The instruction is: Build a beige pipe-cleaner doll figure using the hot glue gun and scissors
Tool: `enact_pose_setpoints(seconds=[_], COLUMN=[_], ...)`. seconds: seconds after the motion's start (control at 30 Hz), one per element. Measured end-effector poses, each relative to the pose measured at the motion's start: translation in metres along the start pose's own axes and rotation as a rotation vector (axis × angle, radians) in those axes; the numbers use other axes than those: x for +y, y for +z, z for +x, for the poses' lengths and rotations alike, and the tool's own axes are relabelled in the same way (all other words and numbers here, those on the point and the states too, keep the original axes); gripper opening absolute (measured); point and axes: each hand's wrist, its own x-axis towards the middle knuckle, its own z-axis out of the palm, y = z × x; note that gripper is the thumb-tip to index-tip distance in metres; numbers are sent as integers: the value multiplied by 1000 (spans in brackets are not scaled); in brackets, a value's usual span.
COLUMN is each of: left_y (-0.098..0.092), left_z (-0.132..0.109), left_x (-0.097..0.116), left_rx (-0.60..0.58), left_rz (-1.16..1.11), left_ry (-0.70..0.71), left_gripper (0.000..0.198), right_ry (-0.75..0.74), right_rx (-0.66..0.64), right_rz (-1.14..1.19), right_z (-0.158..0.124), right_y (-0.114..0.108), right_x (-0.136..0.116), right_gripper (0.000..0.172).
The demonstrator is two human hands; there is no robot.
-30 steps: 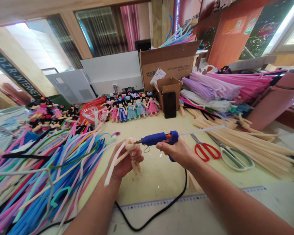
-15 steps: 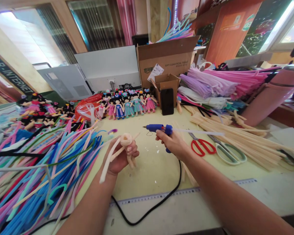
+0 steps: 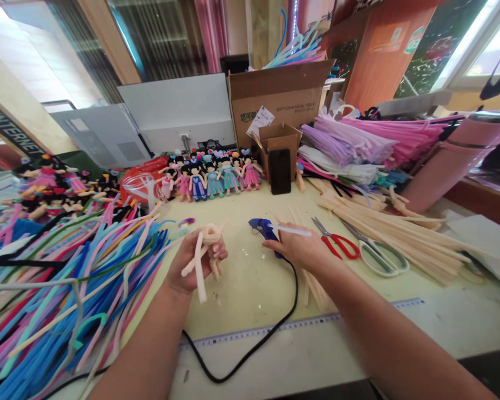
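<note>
My left hand (image 3: 195, 261) is closed around a small doll-like figure (image 3: 215, 264) of twisted cream pipe cleaners. At its top sits a coiled round knob (image 3: 211, 234), and a loose pale end (image 3: 200, 272) hangs down in front. My right hand (image 3: 300, 244) is at the handle of a blue hot glue gun (image 3: 260, 226), thumb across it, other fingers mostly hidden. The gun is low at the tabletop, its nose to the left. A clear glue stick (image 3: 294, 229) sticks out of its back, over my fingers.
Red-handled scissors (image 3: 340, 244) and green-white scissors (image 3: 385, 258) lie right, beside cream pipe cleaners (image 3: 400, 233). Coloured pipe cleaners (image 3: 87, 283) pile up left. Finished dolls (image 3: 216, 178), a phone (image 3: 280, 172) and boxes (image 3: 281, 94) stand behind. A black cord (image 3: 250, 355) loops across a ruler (image 3: 233, 333).
My right hand has brought the glue gun down towards the table, and the gun has tilted. My left hand has turned the figure slightly, so its loose end hangs straighter down.
</note>
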Motion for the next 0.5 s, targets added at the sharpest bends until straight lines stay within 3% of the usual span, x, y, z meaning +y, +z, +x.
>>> enact_pose_setpoints(seconds=[0.13, 0.27, 0.4, 0.5], left_y=[0, 2, 4, 4], left_z=[0, 0, -2, -1], left_x=[1, -1, -5, -9], left_rx=[42, 82, 133, 159], left_rz=[15, 60, 196, 259], left_ry=[31, 84, 128, 135], left_gripper=[24, 19, 18, 19], right_ry=[-82, -283, -249, -251], right_rx=[-138, -387, -399, -329], right_rz=[53, 454, 1004, 1156], right_z=[-9, -18, -28, -34], right_y=[-16, -19, -10, 0], right_x=[2, -20, -49, -60], right_gripper=[40, 33, 17, 26])
